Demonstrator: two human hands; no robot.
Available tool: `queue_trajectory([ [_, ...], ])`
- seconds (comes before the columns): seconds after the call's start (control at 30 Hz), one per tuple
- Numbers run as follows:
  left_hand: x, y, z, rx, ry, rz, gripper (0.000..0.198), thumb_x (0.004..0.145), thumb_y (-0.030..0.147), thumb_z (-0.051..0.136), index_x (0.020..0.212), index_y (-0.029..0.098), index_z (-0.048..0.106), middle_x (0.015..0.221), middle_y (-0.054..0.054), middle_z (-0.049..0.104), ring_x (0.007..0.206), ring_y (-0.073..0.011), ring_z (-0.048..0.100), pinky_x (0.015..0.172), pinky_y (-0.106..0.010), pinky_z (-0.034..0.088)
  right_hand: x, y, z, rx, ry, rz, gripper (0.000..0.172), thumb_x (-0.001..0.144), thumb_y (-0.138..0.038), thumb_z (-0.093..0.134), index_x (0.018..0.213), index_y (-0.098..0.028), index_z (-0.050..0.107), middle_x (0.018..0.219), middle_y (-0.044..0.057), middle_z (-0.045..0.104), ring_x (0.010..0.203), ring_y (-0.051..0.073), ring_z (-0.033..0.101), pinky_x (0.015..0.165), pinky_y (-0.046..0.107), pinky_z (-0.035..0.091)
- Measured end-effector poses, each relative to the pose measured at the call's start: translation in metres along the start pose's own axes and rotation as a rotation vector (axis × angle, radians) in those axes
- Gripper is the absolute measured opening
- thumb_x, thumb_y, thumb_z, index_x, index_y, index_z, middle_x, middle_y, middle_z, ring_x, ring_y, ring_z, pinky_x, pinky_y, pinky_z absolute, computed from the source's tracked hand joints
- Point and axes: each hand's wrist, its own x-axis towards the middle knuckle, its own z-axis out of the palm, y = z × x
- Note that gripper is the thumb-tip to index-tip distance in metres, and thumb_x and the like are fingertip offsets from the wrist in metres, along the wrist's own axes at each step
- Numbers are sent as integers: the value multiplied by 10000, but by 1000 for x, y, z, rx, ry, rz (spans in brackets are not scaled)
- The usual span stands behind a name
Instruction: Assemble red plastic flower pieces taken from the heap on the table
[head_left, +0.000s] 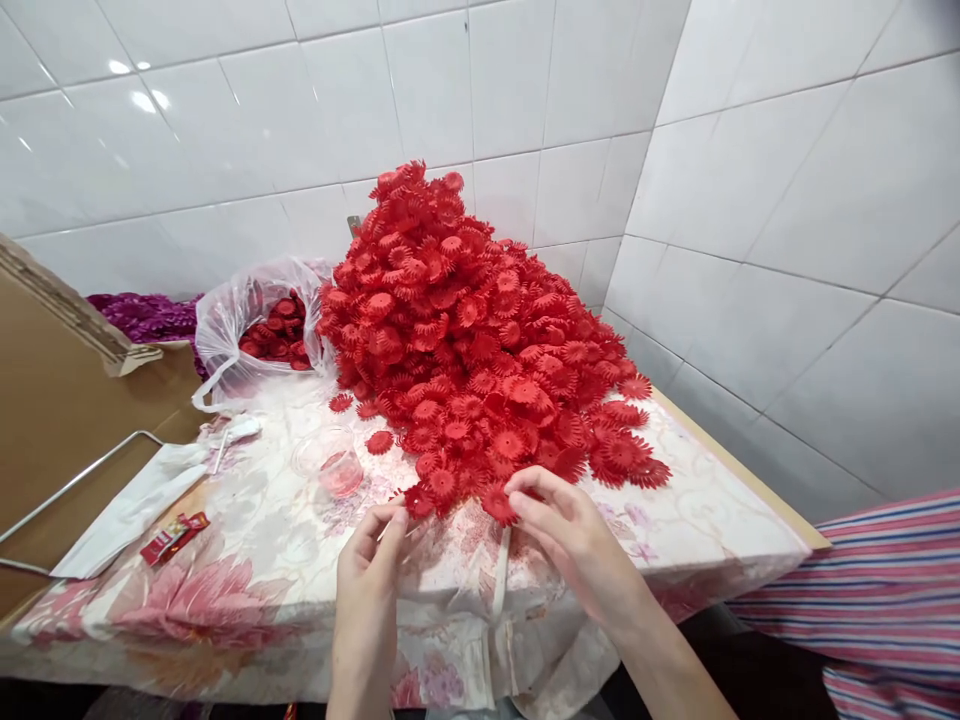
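A tall heap of red plastic flower pieces (pixel 472 340) covers the back and middle of a table with a floral cloth (pixel 247 560). My right hand (pixel 577 540) reaches into the heap's near edge, its fingertips pinched on one red flower piece (pixel 501 503). My left hand (pixel 371 570) is beside it at the table's front, thumb and forefinger pinched on a thin pale stick I can barely make out, close to another red piece (pixel 417 500).
A clear plastic bag (pixel 247 330) holding more red pieces sits at the back left, purple pieces (pixel 146 315) behind it. A small clear cup (pixel 334 462), white paper (pixel 135 505), a red packet (pixel 174 536), a cardboard box (pixel 67 400) and striped cloth (pixel 892 590) surround.
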Motion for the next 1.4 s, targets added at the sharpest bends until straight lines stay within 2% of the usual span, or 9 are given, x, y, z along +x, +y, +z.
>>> queue_trajectory([
  [0.23, 3, 3, -2, 126, 117, 88, 335, 644, 429, 753, 852, 191, 644, 807, -9, 691, 712, -160, 647, 599, -231, 498, 8, 6, 9, 30, 88, -56, 295, 627, -311, 795, 807, -222, 579, 870, -6, 589, 845, 162, 569, 780, 264, 435],
  [0.37, 6, -5, -3, 542, 212, 486, 268, 824, 423, 573, 930, 203, 683, 1073, -95, 678, 1059, -273, 603, 902, -407, 460, 6, 6, 8, -45, 92, 17, 323, 672, -406, 747, 904, -228, 610, 854, 16, 598, 891, 205, 580, 777, 305, 452],
  [0.47, 7, -12, -1, 856, 292, 799, 271, 903, 346, 491, 1029, 194, 677, 1132, -136, 652, 1106, -291, 552, 957, -444, 403, 5, 7, 9, -83, 68, 7, 323, 734, -427, 700, 965, -233, 582, 762, -4, 576, 755, 181, 580, 661, 280, 461],
  [0.6, 6, -16, 6, 996, 290, 1006, 241, 907, 270, 514, 1067, 161, 658, 1106, -168, 654, 1072, -292, 545, 970, -452, 374, 2, 9, 12, -168, 75, -62, 276, 781, -417, 661, 963, -244, 547, 750, -12, 565, 683, 165, 559, 597, 261, 453],
  [0.77, 5, -13, 13, 899, 216, 929, 220, 871, 289, 549, 981, 180, 705, 1068, -150, 676, 1074, -307, 549, 960, -464, 382, 3, 9, 14, -199, 143, -177, 199, 791, -385, 647, 892, -240, 554, 888, 1, 569, 749, 156, 565, 642, 248, 450],
  [0.97, -9, 6, 22, 541, -279, 461, 157, 782, 356, 669, 890, 291, 762, 1103, -66, 676, 1078, -273, 576, 945, -412, 435, 0, 8, 13, -119, 4, -93, 290, 802, -431, 650, 966, -237, 510, 740, -20, 590, 602, 135, 566, 515, 225, 423],
  [1.1, -14, 14, 26, 556, -387, 416, 117, 766, 338, 678, 795, 288, 779, 1136, -81, 662, 1099, -289, 565, 956, -436, 437, -1, 6, 11, -8, -156, -16, 376, 793, -492, 654, 1016, -247, 476, 607, -62, 558, 529, 128, 554, 495, 229, 444],
  [1.27, -12, 8, 27, 537, -84, 575, 142, 799, 307, 628, 723, 252, 735, 1066, -79, 652, 1057, -269, 567, 906, -405, 462, -3, -1, 7, -57, -202, -10, 373, 822, -469, 626, 1101, -260, 494, 666, -46, 570, 600, 143, 581, 540, 239, 436],
  [1.4, 2, 10, 18, 674, 222, 803, 124, 818, 300, 595, 773, 232, 688, 974, -68, 644, 980, -252, 581, 892, -406, 439, -6, -5, 1, -138, -10, -68, 335, 826, -437, 610, 1100, -272, 509, 671, -55, 519, 643, 146, 559, 616, 255, 421],
])
